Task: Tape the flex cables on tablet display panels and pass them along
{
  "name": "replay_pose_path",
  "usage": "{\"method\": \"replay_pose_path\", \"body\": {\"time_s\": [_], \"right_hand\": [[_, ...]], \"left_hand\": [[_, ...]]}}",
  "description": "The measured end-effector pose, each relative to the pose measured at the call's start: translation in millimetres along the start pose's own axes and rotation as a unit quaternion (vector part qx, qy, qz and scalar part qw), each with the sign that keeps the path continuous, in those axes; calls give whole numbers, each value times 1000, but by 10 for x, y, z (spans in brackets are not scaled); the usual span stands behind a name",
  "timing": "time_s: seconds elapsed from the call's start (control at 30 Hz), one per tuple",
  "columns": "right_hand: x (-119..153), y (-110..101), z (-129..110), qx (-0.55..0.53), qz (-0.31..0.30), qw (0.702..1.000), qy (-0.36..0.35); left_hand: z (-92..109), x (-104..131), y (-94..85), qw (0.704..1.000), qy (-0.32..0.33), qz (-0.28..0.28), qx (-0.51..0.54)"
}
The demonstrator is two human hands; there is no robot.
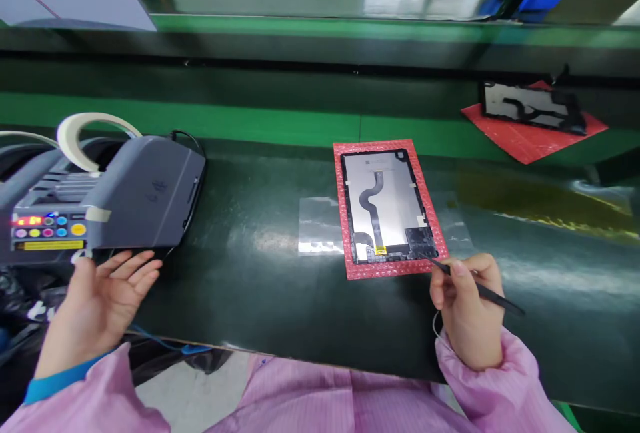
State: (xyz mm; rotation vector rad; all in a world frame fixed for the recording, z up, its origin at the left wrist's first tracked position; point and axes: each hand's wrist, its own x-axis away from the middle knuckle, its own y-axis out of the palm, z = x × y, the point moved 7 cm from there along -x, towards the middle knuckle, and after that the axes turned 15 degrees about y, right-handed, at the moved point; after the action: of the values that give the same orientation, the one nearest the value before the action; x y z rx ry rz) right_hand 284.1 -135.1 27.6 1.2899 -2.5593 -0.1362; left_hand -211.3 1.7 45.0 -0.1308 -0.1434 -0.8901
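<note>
My left hand [107, 300] is palm up with its fingers spread, just below the front edge of a grey tape dispenser [145, 186]. A small pale piece shows near its thumb; whether it touches cannot be told. My right hand [467, 300] grips dark tweezers [495, 296], whose tip reaches the lower right corner of a tablet screen panel [390, 200]. That panel lies on a red bubble-wrap sheet [370, 272], with a dark curved ribbon cable [371, 203] running down it to a yellow label [381, 250].
Another panel [533, 108] rests on red wrap [525, 146] at the back right. Clear film [317, 225] lies left of the near panel, and yellowish film [545, 203] to the right. A second dispenser stands at the far left. The dark green bench's front edge [310, 358] is close to my body.
</note>
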Motion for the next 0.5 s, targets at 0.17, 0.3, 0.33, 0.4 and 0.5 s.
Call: {"method": "replay_pose_path", "body": {"time_s": [0.17,0.3,0.33,0.4,0.5], "right_hand": [[9,-79,-2,3,12,1000,2],[4,-112,23,15,-4,1000,16],[4,-116,27,17,-10,1000,18],[7,-124,31,22,-19,999,21],[13,-139,37,24,-31,999,23]], "left_hand": [[-47,-34,19,998,-10,-58,-27],[-92,-97,-51,998,-30,-22,-41],[-91,-107,-58,999,-31,-10,-41],[-71,-114,-43,999,-29,0,-43],[-13,-101,-15,999,-24,6,-42]]}}
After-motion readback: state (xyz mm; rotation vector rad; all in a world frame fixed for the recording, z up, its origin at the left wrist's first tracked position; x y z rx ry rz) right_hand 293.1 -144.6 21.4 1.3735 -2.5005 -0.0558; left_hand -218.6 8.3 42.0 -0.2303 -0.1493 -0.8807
